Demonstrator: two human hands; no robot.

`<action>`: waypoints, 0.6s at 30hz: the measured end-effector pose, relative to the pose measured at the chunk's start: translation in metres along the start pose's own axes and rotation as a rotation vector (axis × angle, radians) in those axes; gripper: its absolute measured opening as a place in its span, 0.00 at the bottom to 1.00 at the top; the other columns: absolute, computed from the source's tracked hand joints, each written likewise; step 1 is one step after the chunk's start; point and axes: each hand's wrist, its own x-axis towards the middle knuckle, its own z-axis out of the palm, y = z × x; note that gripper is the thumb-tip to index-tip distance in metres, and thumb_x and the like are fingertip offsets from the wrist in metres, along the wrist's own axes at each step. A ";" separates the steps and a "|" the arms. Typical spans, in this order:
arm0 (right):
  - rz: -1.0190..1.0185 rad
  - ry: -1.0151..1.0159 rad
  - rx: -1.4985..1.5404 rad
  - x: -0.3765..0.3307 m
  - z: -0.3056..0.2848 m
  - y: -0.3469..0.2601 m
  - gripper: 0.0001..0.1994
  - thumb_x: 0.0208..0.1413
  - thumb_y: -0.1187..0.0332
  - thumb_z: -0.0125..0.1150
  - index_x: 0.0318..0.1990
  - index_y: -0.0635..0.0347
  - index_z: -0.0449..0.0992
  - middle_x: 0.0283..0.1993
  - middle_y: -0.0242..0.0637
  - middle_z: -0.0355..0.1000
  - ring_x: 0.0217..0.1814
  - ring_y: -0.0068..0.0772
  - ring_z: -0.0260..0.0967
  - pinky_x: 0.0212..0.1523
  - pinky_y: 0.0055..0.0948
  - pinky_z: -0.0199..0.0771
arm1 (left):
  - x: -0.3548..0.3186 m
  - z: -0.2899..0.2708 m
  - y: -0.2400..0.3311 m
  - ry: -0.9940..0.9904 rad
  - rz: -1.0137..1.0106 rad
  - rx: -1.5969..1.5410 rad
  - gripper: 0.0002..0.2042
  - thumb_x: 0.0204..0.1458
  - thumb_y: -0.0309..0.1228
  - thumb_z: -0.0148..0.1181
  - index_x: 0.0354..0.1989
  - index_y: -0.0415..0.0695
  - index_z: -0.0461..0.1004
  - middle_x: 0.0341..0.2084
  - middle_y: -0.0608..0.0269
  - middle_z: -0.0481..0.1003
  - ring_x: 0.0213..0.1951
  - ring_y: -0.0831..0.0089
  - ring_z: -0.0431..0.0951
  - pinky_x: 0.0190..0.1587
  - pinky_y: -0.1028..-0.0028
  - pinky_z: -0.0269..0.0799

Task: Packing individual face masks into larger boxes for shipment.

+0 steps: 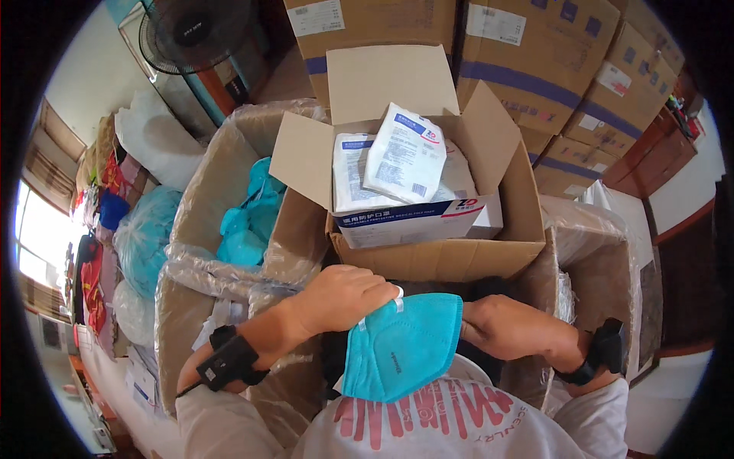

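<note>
Head view, single frame. Person looks down at own two hands, held close to the chest above a white shirt [459, 428] with red print.

Left hand [340, 298]: fingers curled over the top edge of a teal folded face mask [401, 348], closed on it near its white ear strap [397, 298]. Black band with a small device sits on the left wrist [229, 359].

Right hand [508, 325]: lies against the right edge of the same mask, fingers partly hidden behind it; it appears to pinch that edge, but the grip itself cannot be seen clearly. Black band also on the right wrist [600, 348].

The mask hangs between the two hands, flat side toward the camera, lower point just above the shirt.

Directly beyond the hands: open cardboard box [451, 256], flaps up. Inside it, a white carton [417, 222] with blue and red print, and on top of that carton flat white sealed packets [405, 153], the uppermost tilted.

Left of the box: larger carton lined with clear plastic film [206, 268], holding teal bagged bundles [248, 222]. To the right, another plastic-lined carton [596, 260], contents not visible.

Behind: stacked brown shipping cartons [535, 53] with blue tape bands and white labels. Upper left: a black floor fan [195, 34]. Far left: piled bags and coloured fabric [115, 222] by a bright window.
</note>
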 end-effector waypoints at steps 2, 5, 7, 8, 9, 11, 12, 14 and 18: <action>-0.002 -0.004 0.054 -0.001 -0.001 0.001 0.11 0.57 0.64 0.44 0.37 0.63 0.66 0.30 0.54 0.69 0.35 0.58 0.65 0.34 0.44 0.66 | 0.004 -0.006 0.001 -0.053 0.002 0.009 0.08 0.43 0.32 0.51 0.33 0.48 0.69 0.22 0.67 0.72 0.26 0.71 0.74 0.28 0.74 0.68; -0.046 0.014 0.170 -0.006 -0.004 0.002 0.13 0.59 0.62 0.41 0.34 0.64 0.67 0.29 0.52 0.68 0.32 0.55 0.65 0.33 0.40 0.66 | 0.004 -0.007 -0.002 -0.026 0.035 -0.056 0.09 0.44 0.32 0.51 0.34 0.46 0.70 0.22 0.65 0.70 0.25 0.64 0.71 0.27 0.69 0.67; 0.042 -0.133 0.180 -0.019 -0.019 0.003 0.15 0.60 0.61 0.41 0.31 0.63 0.67 0.23 0.44 0.67 0.25 0.40 0.64 0.27 0.33 0.65 | -0.024 -0.007 -0.029 -0.099 -0.513 -0.031 0.09 0.48 0.33 0.51 0.37 0.45 0.68 0.29 0.62 0.74 0.33 0.65 0.75 0.36 0.72 0.70; 0.037 -0.028 0.313 -0.047 -0.027 0.026 0.15 0.60 0.61 0.41 0.30 0.62 0.67 0.22 0.39 0.65 0.23 0.32 0.61 0.24 0.28 0.63 | -0.043 -0.028 -0.043 -0.016 -0.785 -0.113 0.10 0.50 0.35 0.50 0.38 0.45 0.68 0.34 0.61 0.73 0.38 0.65 0.73 0.42 0.70 0.68; 0.032 0.087 0.449 -0.065 -0.030 0.049 0.15 0.60 0.61 0.41 0.28 0.61 0.67 0.21 0.33 0.63 0.21 0.23 0.57 0.22 0.23 0.60 | -0.056 -0.041 -0.062 0.065 -1.046 -0.199 0.11 0.52 0.37 0.49 0.40 0.44 0.68 0.39 0.60 0.73 0.44 0.66 0.72 0.48 0.69 0.66; 0.207 0.203 0.572 -0.066 -0.030 0.034 0.14 0.60 0.62 0.41 0.28 0.60 0.68 0.22 0.30 0.61 0.21 0.18 0.56 0.21 0.19 0.57 | -0.070 -0.019 -0.044 0.234 -0.943 -0.360 0.13 0.53 0.38 0.49 0.41 0.44 0.67 0.42 0.59 0.72 0.45 0.67 0.71 0.51 0.70 0.64; 0.359 0.333 0.662 -0.057 -0.035 0.025 0.13 0.60 0.62 0.42 0.28 0.59 0.68 0.23 0.27 0.60 0.22 0.13 0.54 0.20 0.16 0.55 | -0.072 -0.007 -0.046 0.433 -0.808 -0.496 0.14 0.53 0.40 0.49 0.42 0.43 0.67 0.44 0.58 0.71 0.47 0.68 0.70 0.53 0.71 0.63; 0.210 0.403 0.816 -0.025 -0.020 0.015 0.13 0.60 0.62 0.43 0.30 0.59 0.69 0.22 0.26 0.59 0.21 0.12 0.52 0.18 0.15 0.52 | -0.078 0.035 -0.064 0.706 -0.834 -1.635 0.15 0.53 0.40 0.51 0.43 0.43 0.67 0.38 0.61 0.73 0.33 0.74 0.74 0.39 0.78 0.70; 0.112 0.453 0.836 0.039 -0.011 0.040 0.16 0.60 0.57 0.42 0.39 0.59 0.72 0.24 0.22 0.60 0.20 0.13 0.51 0.19 0.13 0.50 | 0.031 0.009 -0.011 0.475 -0.691 -1.858 0.15 0.55 0.40 0.48 0.43 0.41 0.68 0.32 0.61 0.73 0.20 0.87 0.65 0.22 0.88 0.61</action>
